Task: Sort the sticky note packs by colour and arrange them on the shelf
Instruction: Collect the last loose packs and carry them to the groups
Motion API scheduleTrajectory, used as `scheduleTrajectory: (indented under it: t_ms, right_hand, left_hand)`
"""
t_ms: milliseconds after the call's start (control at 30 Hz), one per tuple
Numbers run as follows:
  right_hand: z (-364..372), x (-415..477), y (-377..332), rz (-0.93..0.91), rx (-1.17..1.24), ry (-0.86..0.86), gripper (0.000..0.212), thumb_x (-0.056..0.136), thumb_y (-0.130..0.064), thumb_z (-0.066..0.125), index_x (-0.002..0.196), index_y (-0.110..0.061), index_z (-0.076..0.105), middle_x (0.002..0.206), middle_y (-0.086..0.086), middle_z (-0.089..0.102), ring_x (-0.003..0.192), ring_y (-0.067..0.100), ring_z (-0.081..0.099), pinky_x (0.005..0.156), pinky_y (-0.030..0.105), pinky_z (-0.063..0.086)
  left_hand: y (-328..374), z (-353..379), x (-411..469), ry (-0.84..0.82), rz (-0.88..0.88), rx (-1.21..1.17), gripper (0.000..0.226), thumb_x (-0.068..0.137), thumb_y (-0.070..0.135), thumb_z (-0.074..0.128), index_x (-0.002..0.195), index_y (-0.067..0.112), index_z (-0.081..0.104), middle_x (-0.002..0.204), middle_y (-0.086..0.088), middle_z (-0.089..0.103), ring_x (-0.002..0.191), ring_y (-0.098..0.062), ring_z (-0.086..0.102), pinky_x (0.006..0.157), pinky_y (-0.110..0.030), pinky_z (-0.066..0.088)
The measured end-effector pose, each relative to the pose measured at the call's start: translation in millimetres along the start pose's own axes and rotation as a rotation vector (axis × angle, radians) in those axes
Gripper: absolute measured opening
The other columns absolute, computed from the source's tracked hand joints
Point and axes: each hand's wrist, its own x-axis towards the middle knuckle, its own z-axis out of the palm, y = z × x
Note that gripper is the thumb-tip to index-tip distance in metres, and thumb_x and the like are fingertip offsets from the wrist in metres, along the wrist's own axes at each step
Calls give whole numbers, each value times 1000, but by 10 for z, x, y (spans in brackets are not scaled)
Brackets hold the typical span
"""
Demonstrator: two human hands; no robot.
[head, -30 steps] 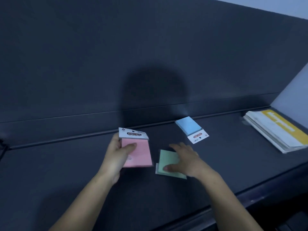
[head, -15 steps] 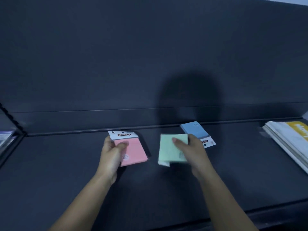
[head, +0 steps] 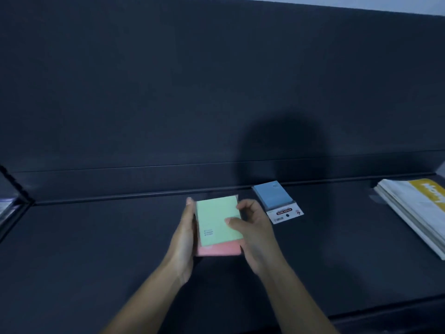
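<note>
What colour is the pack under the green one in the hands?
Pink: the pink pack peeks out below the green pack, head view.

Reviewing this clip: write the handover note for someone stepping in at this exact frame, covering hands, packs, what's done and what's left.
Left hand: holds the pink pack along its left edge.
Right hand: pinches the green pack, thumb on top. Green lies on the pink and covers most of it.
Blue pack: flat on the shelf, right of the hands near the back ledge, header card toward the person.
Done: blue looks placed.
Left: separate green from pink and set each in its own spot.
Note: a stack of booklets occupies the shelf's right end.
</note>
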Motion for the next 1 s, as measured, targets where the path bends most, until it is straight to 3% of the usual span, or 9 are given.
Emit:
scheduleTrajectory:
  t_ms: [100, 267, 367, 533, 633, 733, 800, 867, 1000]
  right_hand:
    - [-42, -22, -11, -31, -49, -46, 33, 79, 15, 51, 86, -16, 54, 90, 2, 65, 81, 18, 60, 65, 29, 50]
    - [-111, 61, -56, -179, -235, -80, 35, 85, 5, 57, 105, -24, 53, 103, -2, 70, 88, 15, 61, 76, 31, 52]
    - [-181, 130, -73, -223, -215, -147, 51, 83, 15, 49, 117, -23, 51, 103, -3, 68, 85, 12, 56, 75, 24, 50]
    - [-277, 258, -135, -219, -90, -30, 42, 83, 16, 49, 104, -19, 60, 80, -7, 68, 80, 3, 60, 72, 14, 49]
    - [-443, 403, -161, -219, -335, 278, 33, 85, 7, 51, 89, -24, 62, 83, -9, 64, 85, 7, 58, 73, 15, 43]
    - [-741, 612, -198, -139, -995, 508, 28, 86, -16, 59, 114, -17, 57, 118, 5, 57, 115, 25, 47, 93, 34, 40]
    - [-878, 720, -192, 5, -1327, 502, 58, 84, -38, 63, 132, -13, 43, 137, 11, 44, 130, 30, 33, 104, 46, 28]
    - [-890, 784, -165, 45, -1429, 475, 75, 79, -49, 65, 137, -13, 34, 143, 11, 38, 136, 31, 27, 109, 49, 21]
    - [-739, 881, -114, -31, -1413, 391, 78, 71, -38, 73, 136, -17, 34, 132, 12, 43, 125, 32, 37, 108, 46, 24]
  left_hand:
    - [-25, 30, -9, -28, 26, 72, 45, 79, 40, 64, 116, 16, 59, 102, -5, 72, 92, -20, 69, 67, -26, 54]
    - [-34, 53, 8, -104, 62, 168, 30, 85, 25, 62, 114, 14, 62, 104, -9, 71, 99, -29, 67, 81, -38, 50]
    - [-38, 25, 48, -135, 64, 188, 33, 81, 23, 65, 112, 13, 63, 104, -9, 72, 95, -25, 68, 74, -31, 55]
    - [-73, -40, 148, -16, 36, 172, 30, 82, 8, 66, 111, 5, 61, 100, -11, 73, 91, -27, 69, 69, -31, 58]
    - [-75, -78, 186, 48, 16, 134, 31, 78, 5, 69, 108, 3, 61, 97, -12, 73, 84, -24, 70, 61, -27, 55]
    - [-83, -112, 220, 70, 6, 108, 36, 75, 2, 71, 109, 4, 60, 97, -12, 73, 81, -23, 70, 59, -27, 55]
    - [-91, -122, 231, 76, -5, 81, 35, 74, 1, 71, 107, 5, 60, 95, -12, 73, 78, -21, 71, 55, -24, 53]
    - [-93, -125, 228, 84, -17, 55, 37, 72, 2, 71, 108, 6, 60, 96, -11, 73, 80, -22, 71, 57, -25, 54]
    - [-64, -168, 194, 118, -21, 46, 40, 73, 6, 71, 112, 6, 59, 100, -12, 72, 88, -27, 69, 73, -36, 54]
